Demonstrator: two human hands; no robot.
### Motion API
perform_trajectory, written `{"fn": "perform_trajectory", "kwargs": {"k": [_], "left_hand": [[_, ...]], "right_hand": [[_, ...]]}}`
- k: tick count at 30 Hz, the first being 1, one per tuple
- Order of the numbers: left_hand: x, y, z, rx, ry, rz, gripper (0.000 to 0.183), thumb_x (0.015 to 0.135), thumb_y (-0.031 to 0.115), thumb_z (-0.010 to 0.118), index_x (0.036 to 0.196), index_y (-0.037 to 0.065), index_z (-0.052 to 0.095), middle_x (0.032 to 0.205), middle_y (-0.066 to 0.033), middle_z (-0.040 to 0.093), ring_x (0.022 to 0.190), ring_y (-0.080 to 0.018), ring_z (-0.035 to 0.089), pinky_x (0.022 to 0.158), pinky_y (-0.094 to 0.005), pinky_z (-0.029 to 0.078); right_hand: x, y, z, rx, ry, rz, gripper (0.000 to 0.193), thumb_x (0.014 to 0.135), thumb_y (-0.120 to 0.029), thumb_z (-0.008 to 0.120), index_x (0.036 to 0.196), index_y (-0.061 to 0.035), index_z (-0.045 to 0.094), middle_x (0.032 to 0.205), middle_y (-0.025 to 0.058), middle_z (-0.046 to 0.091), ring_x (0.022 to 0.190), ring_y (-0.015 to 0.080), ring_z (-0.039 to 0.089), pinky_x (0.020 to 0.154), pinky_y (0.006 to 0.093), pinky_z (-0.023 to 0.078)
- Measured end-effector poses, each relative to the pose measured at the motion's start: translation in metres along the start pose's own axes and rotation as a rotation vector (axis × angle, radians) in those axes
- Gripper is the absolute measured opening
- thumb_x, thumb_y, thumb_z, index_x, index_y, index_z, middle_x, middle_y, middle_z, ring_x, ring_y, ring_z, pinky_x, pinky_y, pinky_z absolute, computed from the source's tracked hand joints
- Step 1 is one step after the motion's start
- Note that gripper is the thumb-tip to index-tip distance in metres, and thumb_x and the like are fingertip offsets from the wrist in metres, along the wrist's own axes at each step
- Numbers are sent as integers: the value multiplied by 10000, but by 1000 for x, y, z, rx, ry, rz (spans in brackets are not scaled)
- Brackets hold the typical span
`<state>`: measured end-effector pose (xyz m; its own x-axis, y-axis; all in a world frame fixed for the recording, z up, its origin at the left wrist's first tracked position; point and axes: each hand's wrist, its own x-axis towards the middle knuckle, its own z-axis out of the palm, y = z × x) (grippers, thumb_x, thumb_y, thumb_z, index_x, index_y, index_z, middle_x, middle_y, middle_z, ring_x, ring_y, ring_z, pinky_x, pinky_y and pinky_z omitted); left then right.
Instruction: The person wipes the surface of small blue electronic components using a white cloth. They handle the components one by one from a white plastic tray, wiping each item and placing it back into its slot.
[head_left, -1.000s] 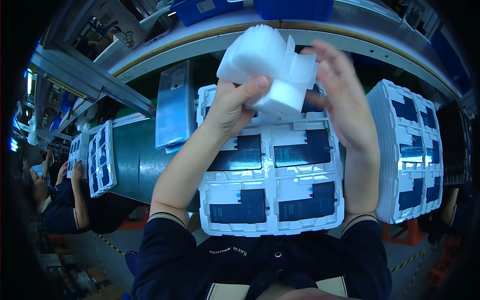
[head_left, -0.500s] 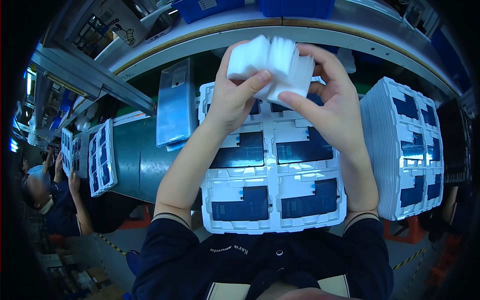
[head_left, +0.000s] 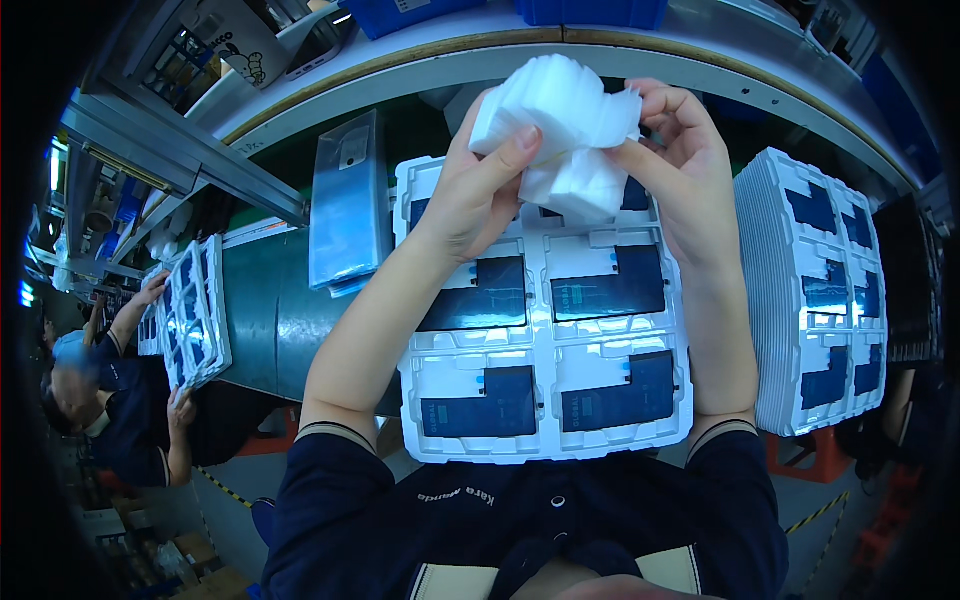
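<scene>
My left hand (head_left: pixel 478 185) is wrapped round a bundle of thin white foam sheets (head_left: pixel 550 100), its thumb pressed on the near side. The sheets are fanned and partly folded, and some hang down in a lower clump. At the bundle's right edge my right hand (head_left: pixel 685 150) pinches the sheet ends between thumb and fingers. Both hands are raised over the far part of a white plastic tray (head_left: pixel 540 375). Flat black batteries (head_left: pixel 490 405) with white parts lie in the tray's pockets; the hands and foam hide much of the far row.
A tall stack of similar trays (head_left: pixel 757 300) stands at the right. Left of my tray, clear plastic sleeves (head_left: pixel 345 215) lie by a green conveyor belt (head_left: pixel 275 300). A co-worker (head_left: pixel 125 400) handles trays (head_left: pixel 195 310) at the far left. A shelf (head_left: pixel 480 65) with blue bins runs across the back.
The foam bundle has turned and spread, with a clump now hanging below. My right hand has shifted slightly right, to the bundle's edge. At the left, the co-worker's trays have moved together.
</scene>
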<state>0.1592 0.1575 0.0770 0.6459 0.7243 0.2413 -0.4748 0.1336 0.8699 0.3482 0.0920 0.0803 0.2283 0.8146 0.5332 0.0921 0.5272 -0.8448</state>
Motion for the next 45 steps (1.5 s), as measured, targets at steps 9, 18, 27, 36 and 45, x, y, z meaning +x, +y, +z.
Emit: {"fn": "perform_trajectory", "kwargs": {"k": [9, 18, 27, 36, 45], "left_hand": [[3, -2, 0, -21, 33, 16, 601, 902, 302, 658, 1382, 108, 353, 1290, -94, 492, 1224, -227, 495, 1041, -415, 392], [2, -1, 1, 17, 11, 4, 617, 878, 292, 691, 1367, 105, 365, 1257, -83, 505, 1221, -209, 482, 1032, -398, 386], [4, -8, 1, 81, 28, 33, 729, 849, 381, 723, 1405, 107, 339, 1291, -79, 492, 1258, -203, 433, 1055, -382, 334], [11, 10, -31, -114, -268, -199, 733, 889, 613, 516, 1401, 96, 423, 1315, -120, 528, 1210, -225, 501, 1000, -425, 391], [3, 10, -6, -220, -7, -517, 665, 789, 171, 759, 1341, 15, 423, 1246, -139, 535, 1154, -247, 545, 993, -422, 452]], "right_hand": [[-2, -13, 4, -165, 62, -183, 209, 750, -132, 754, 892, -65, 616, 1282, 115, 498, 1115, 219, 549, 960, 365, 417], [-3, -9, 1, -220, 62, -121, 169, 717, -145, 787, 777, -58, 655, 1240, 110, 530, 1130, 225, 540, 921, 347, 440], [-3, -12, 6, -244, -125, -178, 323, 750, -201, 779, 1054, -130, 698, 1306, 114, 497, 1111, 255, 559, 898, 356, 482], [-1, -15, -2, -446, -275, -314, 400, 712, -14, 701, 1097, -105, 639, 1200, 97, 562, 1080, 267, 582, 837, 341, 523], [-2, -25, 0, -571, -314, -534, 708, 639, 90, 656, 1310, -80, 510, 1301, 131, 560, 1219, 333, 533, 1007, 382, 423]]}}
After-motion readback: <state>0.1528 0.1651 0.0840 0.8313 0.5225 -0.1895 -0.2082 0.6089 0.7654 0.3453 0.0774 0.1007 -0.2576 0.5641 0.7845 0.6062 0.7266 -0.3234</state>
